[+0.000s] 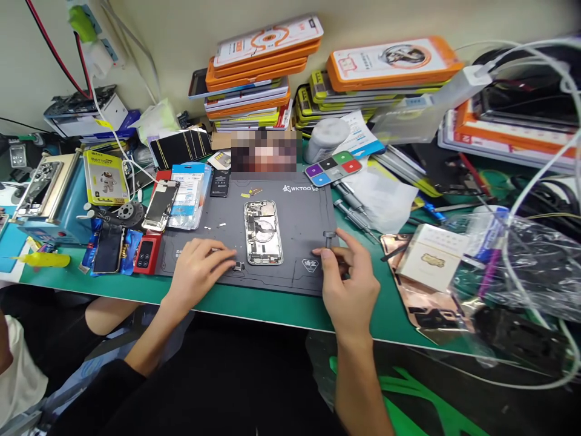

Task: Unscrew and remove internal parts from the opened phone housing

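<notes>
An opened phone body (264,233) with its inner parts showing lies on the dark grey mat (299,212). To its left my left hand (200,266) rests palm down, fingers stretched toward a small dark part (238,266) near its fingertips. My right hand (349,284) is at the mat's right edge, its thumb and fingers closed around a short grey screwdriver (329,237). Tiny pieces (222,224) and a small gold strip (255,191) lie on the mat. A black battery (220,183) is at the mat's upper left.
Orange boxes (267,42) are stacked at the back. Screwdrivers (354,212) and a white box (431,257) lie to the right. A red device (146,254) and a detached screen (161,204) are on the left. Another person's leg (109,313) shows at lower left.
</notes>
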Demonstrator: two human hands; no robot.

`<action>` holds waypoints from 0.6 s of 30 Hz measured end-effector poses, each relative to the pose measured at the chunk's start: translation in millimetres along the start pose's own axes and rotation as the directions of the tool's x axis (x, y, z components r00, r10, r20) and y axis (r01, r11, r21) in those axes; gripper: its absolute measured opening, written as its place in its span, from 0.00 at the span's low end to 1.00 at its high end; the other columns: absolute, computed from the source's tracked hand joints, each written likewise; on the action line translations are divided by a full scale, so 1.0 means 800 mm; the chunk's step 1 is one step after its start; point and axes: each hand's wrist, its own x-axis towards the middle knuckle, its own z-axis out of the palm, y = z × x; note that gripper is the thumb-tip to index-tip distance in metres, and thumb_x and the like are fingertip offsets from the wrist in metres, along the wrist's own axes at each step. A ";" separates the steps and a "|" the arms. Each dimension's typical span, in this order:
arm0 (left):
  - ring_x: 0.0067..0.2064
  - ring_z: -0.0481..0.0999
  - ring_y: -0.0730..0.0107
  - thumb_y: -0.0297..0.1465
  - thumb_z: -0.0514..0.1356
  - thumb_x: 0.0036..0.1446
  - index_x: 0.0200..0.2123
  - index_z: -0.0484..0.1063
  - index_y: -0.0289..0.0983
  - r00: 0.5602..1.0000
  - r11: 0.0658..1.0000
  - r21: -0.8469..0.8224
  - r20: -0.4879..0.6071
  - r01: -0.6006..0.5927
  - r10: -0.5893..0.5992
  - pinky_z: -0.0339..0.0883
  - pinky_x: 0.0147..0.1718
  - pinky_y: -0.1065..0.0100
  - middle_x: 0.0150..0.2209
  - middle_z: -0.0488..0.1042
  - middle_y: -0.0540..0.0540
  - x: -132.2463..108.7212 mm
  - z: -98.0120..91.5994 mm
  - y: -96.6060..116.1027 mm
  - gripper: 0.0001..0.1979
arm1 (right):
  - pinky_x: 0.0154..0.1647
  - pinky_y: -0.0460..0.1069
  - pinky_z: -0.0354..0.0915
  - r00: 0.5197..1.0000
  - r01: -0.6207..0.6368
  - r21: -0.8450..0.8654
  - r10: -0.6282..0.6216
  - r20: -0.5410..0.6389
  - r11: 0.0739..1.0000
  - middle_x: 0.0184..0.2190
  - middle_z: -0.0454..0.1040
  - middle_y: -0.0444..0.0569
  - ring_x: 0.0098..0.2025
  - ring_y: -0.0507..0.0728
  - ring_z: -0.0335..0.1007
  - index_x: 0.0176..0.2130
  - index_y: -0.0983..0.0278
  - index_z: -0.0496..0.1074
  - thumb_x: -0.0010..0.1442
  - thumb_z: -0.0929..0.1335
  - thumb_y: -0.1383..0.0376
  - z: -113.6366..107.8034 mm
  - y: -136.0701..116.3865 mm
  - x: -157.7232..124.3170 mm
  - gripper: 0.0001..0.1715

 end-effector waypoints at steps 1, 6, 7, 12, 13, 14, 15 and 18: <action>0.47 0.74 0.62 0.37 0.62 0.69 0.51 0.79 0.43 0.999 1.000 -0.008 0.032 -0.021 0.021 0.66 0.46 0.60 0.48 0.80 0.46 -0.004 -0.001 0.004 0.11 | 0.35 0.51 0.66 1.000 0.003 -0.004 -0.003 -0.001 1.000 0.40 0.83 0.52 0.35 0.57 0.75 0.64 0.61 0.69 0.70 0.67 0.55 0.000 0.000 0.000 0.27; 0.47 0.75 0.62 0.36 0.61 0.71 0.50 0.78 0.40 0.998 0.999 -0.046 0.059 0.016 -0.013 0.66 0.46 0.60 0.47 0.80 0.46 -0.015 0.004 0.018 0.09 | 0.35 0.51 0.66 1.000 0.017 -0.018 -0.016 0.002 1.000 0.40 0.83 0.52 0.34 0.56 0.75 0.65 0.61 0.68 0.70 0.66 0.55 0.000 0.001 0.001 0.28; 0.47 0.75 0.63 0.36 0.61 0.71 0.49 0.78 0.40 0.998 0.998 -0.055 0.044 0.040 -0.038 0.66 0.46 0.61 0.47 0.80 0.46 -0.013 0.007 0.022 0.09 | 0.35 0.51 0.66 1.000 0.017 -0.017 -0.017 0.005 1.000 0.40 0.83 0.52 0.35 0.56 0.75 0.65 0.60 0.68 0.70 0.66 0.55 0.000 0.001 0.001 0.28; 0.46 0.73 0.63 0.39 0.60 0.71 0.50 0.77 0.41 0.993 0.991 -0.070 -0.014 0.114 -0.115 0.64 0.44 0.61 0.46 0.79 0.46 0.016 0.025 0.050 0.11 | 0.35 0.52 0.66 1.000 0.027 -0.019 -0.027 0.008 0.999 0.40 0.83 0.51 0.35 0.56 0.75 0.64 0.60 0.68 0.70 0.66 0.55 0.000 0.000 0.001 0.27; 0.46 0.73 0.62 0.39 0.60 0.71 0.50 0.78 0.41 0.993 0.991 -0.064 -0.013 0.114 -0.115 0.63 0.43 0.60 0.46 0.79 0.46 0.023 0.030 0.056 0.11 | 0.35 0.51 0.67 1.000 0.027 -0.018 -0.027 0.011 0.999 0.40 0.83 0.51 0.35 0.56 0.75 0.65 0.60 0.68 0.70 0.66 0.55 0.000 0.000 0.001 0.27; 0.45 0.72 0.62 0.39 0.60 0.71 0.49 0.78 0.41 0.994 0.992 -0.059 -0.011 0.111 -0.112 0.62 0.42 0.60 0.45 0.79 0.46 0.028 0.036 0.060 0.11 | 0.36 0.51 0.67 1.000 0.025 -0.015 -0.025 0.012 1.000 0.40 0.83 0.51 0.35 0.56 0.75 0.65 0.60 0.68 0.70 0.66 0.55 -0.001 0.001 0.001 0.27; 0.44 0.72 0.62 0.39 0.60 0.71 0.49 0.78 0.41 0.994 0.993 -0.056 -0.004 0.108 -0.109 0.61 0.41 0.60 0.44 0.79 0.46 0.033 0.041 0.064 0.11 | 0.36 0.51 0.67 1.000 0.022 -0.011 -0.022 0.011 1.000 0.40 0.83 0.51 0.36 0.56 0.75 0.65 0.60 0.68 0.70 0.66 0.55 -0.001 0.001 0.001 0.27; 0.44 0.72 0.62 0.39 0.61 0.71 0.48 0.78 0.40 0.995 0.994 -0.050 0.022 0.096 -0.095 0.60 0.41 0.61 0.44 0.78 0.46 0.040 0.052 0.070 0.11 | 0.37 0.51 0.67 1.000 0.018 0.000 -0.018 0.014 1.000 0.40 0.82 0.51 0.36 0.56 0.75 0.65 0.60 0.68 0.70 0.66 0.55 -0.001 0.001 0.002 0.27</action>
